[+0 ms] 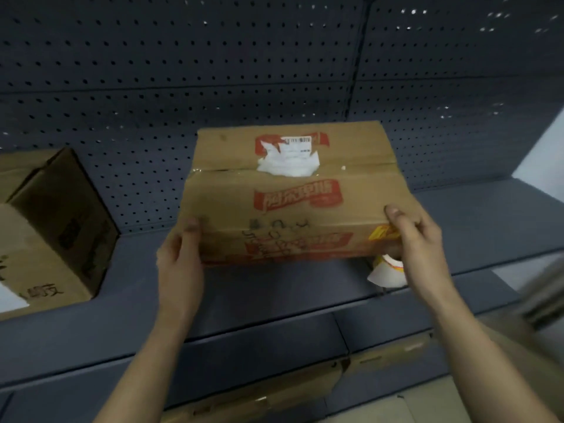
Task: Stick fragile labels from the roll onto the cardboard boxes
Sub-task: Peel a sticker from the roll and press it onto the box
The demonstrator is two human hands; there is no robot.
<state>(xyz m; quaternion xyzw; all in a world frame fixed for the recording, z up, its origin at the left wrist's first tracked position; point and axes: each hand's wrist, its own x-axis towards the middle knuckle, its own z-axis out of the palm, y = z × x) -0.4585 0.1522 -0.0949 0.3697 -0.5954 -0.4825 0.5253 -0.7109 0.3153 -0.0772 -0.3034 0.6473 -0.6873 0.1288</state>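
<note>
Box — gripped: left hand, right hand

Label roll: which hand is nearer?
Right. The right hand is against the roll, at the box's right corner; the left hand grips the opposite corner.

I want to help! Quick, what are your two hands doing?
Left hand: grips the cardboard box at one corner.
Right hand: grips the other corner, label roll tucked beneath.

Red logos on the cardboard box carry Chinese characters too blurred to read.
</note>
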